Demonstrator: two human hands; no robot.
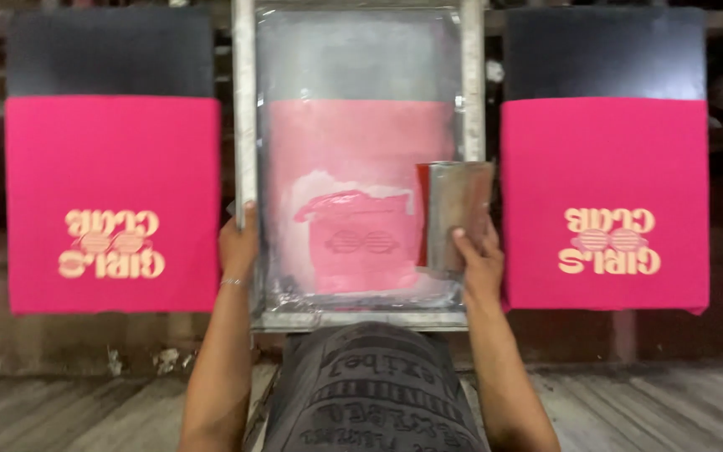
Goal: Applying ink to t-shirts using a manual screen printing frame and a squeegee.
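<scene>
A metal-framed printing screen (472, 75) lies in front of me over a pink fabric panel, its mesh smeared with pale and red ink (340, 205). My left hand (238, 244) grips the frame's left bar near its lower end. My right hand (477, 261) holds a flat squeegee (455, 213) upright at the screen's right side, its blade stained reddish.
Pink fabric panels with a pale printed design rest on dark boards to the left (112, 201) and right (604, 201). More pink edges show at both far sides. A wooden floor (646, 410) runs below, and my dark patterned shirt (370, 393) fills the lower centre.
</scene>
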